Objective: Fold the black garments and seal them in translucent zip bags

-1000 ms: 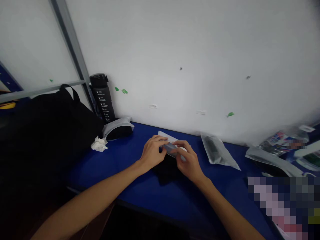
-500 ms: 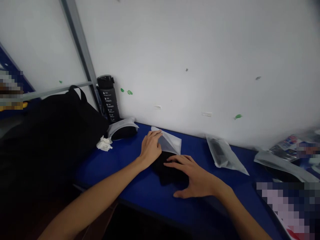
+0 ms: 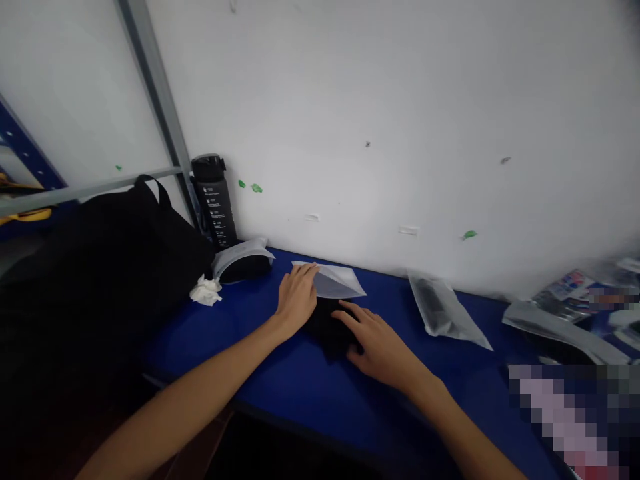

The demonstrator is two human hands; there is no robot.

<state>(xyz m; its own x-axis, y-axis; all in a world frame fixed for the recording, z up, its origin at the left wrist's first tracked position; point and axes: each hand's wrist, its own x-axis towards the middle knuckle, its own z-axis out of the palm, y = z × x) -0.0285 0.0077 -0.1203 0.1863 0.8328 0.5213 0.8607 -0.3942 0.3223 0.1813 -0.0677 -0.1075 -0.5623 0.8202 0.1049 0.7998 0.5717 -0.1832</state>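
Two bare hands are in my view on the blue table (image 3: 200,370), and both grips are apart, fingers spread and clamped on nothing that I can make out. The left grip (image 3: 297,300) is nearest the frosted plastic bag (image 3: 336,281), with its fingers lying across the bag's left end. That bag lies flat against the table's back edge, its long axis running left to right beside the wall. A folded black cloth (image 3: 327,330) sits between my two hands, on the near side of the bag and touching it; I cannot tell whether any of it is inside. The right grip (image 3: 380,347) rests on the cloth's right side. To the right, well beyond that hand, lies a sealed bag (image 3: 441,310) with a dark item inside. To the left are a crumpled tissue (image 3: 205,291) and a black case (image 3: 243,267) under frosted wrap. The table's front edge runs below my wrists.
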